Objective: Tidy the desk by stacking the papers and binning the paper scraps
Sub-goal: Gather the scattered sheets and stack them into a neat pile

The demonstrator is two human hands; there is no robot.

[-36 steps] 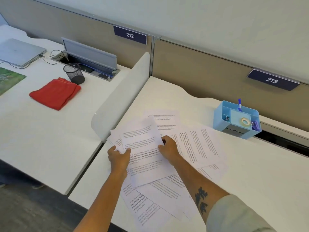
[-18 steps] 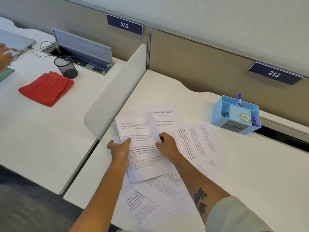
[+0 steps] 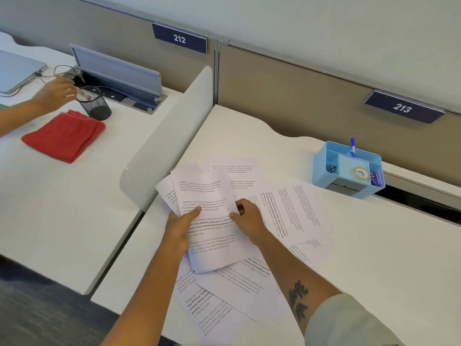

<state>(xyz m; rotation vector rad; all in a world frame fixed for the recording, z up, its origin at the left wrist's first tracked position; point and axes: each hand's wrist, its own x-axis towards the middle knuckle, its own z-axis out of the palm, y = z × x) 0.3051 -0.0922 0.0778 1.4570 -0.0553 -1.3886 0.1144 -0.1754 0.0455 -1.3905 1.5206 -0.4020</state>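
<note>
A small bundle of printed sheets (image 3: 209,196) is lifted slightly over the white desk (image 3: 374,245). My left hand (image 3: 180,228) grips its left edge with the thumb on top. My right hand (image 3: 247,218) pinches its right edge. More printed papers lie loose on the desk: one sheet (image 3: 294,213) to the right, one (image 3: 237,168) behind the bundle, and several overlapping ones (image 3: 224,295) near the front edge under my forearms. No paper scraps or bin are in view.
A blue desk organiser (image 3: 348,171) with a pen and tape roll stands at the back right. A white divider (image 3: 169,136) separates the neighbouring desk, where another person's hand (image 3: 56,93) reaches at a black mesh cup (image 3: 96,103) beside a red cloth (image 3: 63,136) and laptop (image 3: 17,69).
My hands have drawn the held sheets closer together and a little upright. On the neighbouring desk another person's hand has come in from the left to the mesh cup.
</note>
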